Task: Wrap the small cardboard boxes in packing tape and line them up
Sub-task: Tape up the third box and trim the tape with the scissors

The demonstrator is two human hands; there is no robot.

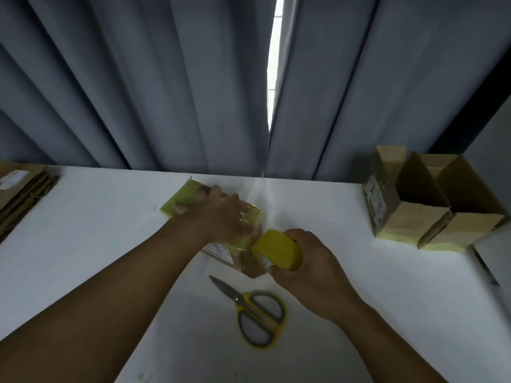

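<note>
Left hand [221, 214] grips the partly taped box [177, 201], fingers curled over it — right hand [309, 269] clasps the tape roll [279, 250].

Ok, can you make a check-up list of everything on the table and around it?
Surface: white table, a few faint marks.
Job's things: cardboard box, partly wrapped in yellow tape; yellow tape roll; two open boxes side by side at the right, yellow tape round their bases.
Clutter: scissors lying shut near the person; flattened cardboard stacked at the left edge.
Hands: left hand on the box, grip blurred; right hand grips the tape roll.
Cables: nothing seen.
Surroundings: grey curtains behind, with a bright gap.
</note>
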